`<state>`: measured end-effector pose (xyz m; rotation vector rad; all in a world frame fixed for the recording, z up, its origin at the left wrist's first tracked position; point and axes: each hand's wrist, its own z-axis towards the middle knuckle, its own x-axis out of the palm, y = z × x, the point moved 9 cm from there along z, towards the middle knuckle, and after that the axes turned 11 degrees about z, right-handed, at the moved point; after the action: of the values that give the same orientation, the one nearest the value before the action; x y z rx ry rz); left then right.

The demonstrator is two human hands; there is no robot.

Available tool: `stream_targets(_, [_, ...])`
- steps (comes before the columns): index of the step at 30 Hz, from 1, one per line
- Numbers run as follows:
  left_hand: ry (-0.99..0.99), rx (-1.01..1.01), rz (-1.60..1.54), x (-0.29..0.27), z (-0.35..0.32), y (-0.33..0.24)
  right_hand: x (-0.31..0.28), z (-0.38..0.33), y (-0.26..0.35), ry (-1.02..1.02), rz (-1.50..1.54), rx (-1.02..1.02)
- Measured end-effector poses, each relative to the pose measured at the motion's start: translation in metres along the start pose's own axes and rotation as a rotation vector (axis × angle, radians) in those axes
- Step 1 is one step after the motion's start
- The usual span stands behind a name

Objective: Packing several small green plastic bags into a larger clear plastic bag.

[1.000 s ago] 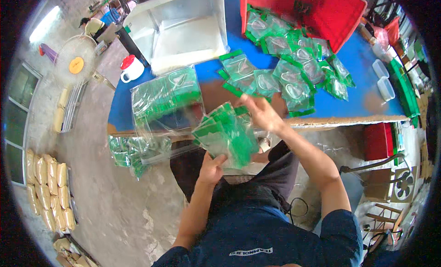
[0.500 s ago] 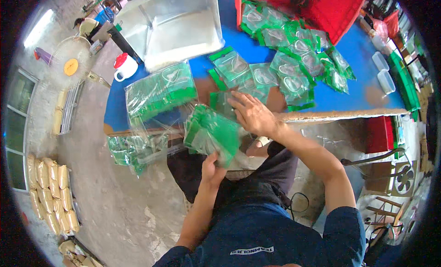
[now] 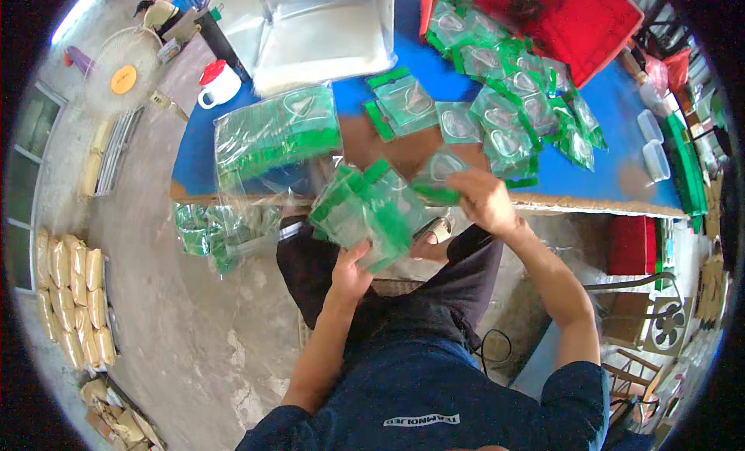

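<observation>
Blue-topped worktop (image 3: 590, 184) rn: gripping fanned stack of clear-and-green plastic packets (image 3: 365, 210) in L hand (image 3: 353, 276), pinching single packet (image 3: 441, 172) in R hand (image 3: 487, 203) near front edge. Prob partway, w/ clear plastic bag (image 3: 278, 137) full, loose packets (image 3: 516, 110) remaining by red plastic crate (image 3: 574, 36).

Packets (image 3: 380, 210) fanned in the left hand (image 3: 353, 276), one in the right

Over the person's lap, the left hand grips a spread of green-and-clear packets. The right hand (image 3: 489, 204) holds a single packet (image 3: 441, 172) at the near edge of the blue counter (image 3: 194, 152). A clear bag (image 3: 279, 133) stuffed with packets lies to the left, near a red-topped white mug (image 3: 220, 85). Farther back stands an open whitish box (image 3: 326, 36); at right, loose packets (image 3: 512, 102) heap before a red bin (image 3: 578, 32).
</observation>
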<state>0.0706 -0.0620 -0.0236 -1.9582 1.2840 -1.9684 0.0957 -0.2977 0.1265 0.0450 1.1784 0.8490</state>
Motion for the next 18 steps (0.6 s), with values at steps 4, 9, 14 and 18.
stream_targets(4, [-0.182,0.011,0.122,0.017,0.005,-0.011,-0.055,0.017,-0.01,-0.389,0.208,0.657])
stream_targets(9, [-0.307,0.079,0.312,0.037,0.01,-0.012,0.008,0.048,0.032,-0.106,0.545,0.691])
stream_targets(14, [-0.258,0.107,0.319,0.049,0.017,-0.016,0.09,0.043,0.042,-0.287,1.662,0.907])
stream_targets(18, [-0.287,0.037,0.376,0.042,0.013,-0.018,0.008,0.059,-0.012,-0.461,1.325,0.693])
